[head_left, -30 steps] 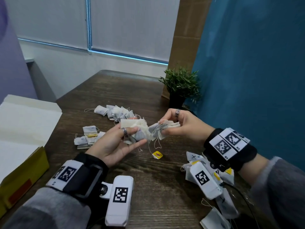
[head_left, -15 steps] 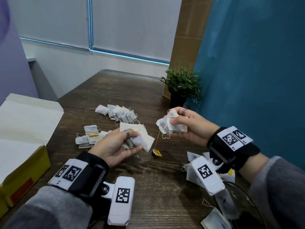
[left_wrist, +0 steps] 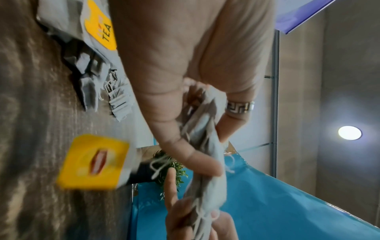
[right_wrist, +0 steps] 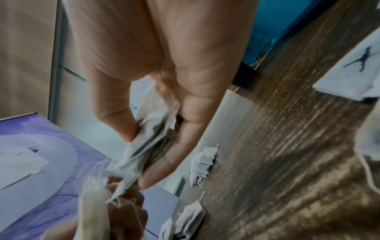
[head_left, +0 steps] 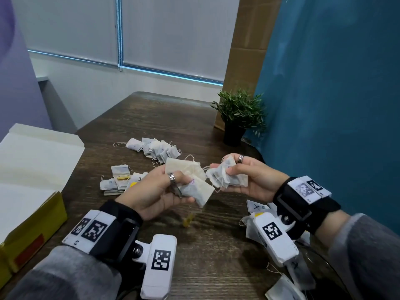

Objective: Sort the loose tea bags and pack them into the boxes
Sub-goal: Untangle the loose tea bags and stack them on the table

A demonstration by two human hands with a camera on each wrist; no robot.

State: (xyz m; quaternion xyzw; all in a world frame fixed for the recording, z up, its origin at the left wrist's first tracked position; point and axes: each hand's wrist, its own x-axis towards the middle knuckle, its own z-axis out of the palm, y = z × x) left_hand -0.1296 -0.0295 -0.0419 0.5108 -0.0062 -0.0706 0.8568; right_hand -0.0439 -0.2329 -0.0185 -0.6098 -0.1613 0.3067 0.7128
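Both hands are up off the worktop (head_left: 134, 118), meeting in front of the person. The left hand (head_left: 155, 191) grasps a small bunch of tea bags (head_left: 190, 180), thumb on top and fingers curled beneath; the right hand (head_left: 255, 180) pinches a second, flatter stack (head_left: 225, 178) just beside it, the two bundles almost touching, with strings trailing between them. A yellow tag (head_left: 187, 219) dangles blurred below the left grip. Beyond the hands a heap of tea bags (head_left: 155, 147) lies on the wood, and a smaller sorted pile (head_left: 116, 180) sits off past the left grip; more bags marked with a cross (head_left: 257, 207) lie under the right wrist. An open yellow box (head_left: 32, 221) stands far out to the left of both hands, its white lid flap thrown back. This looks like the sorting step: bags are being passed or compared between the two grips, and none seems packed yet, though the box's inside is hidden. Next, I would guess, the strings need teasing apart so that one bundle comes free cleanly, then each stack goes to its matching pile or across to the box; a tangled thread could drag other bags along.
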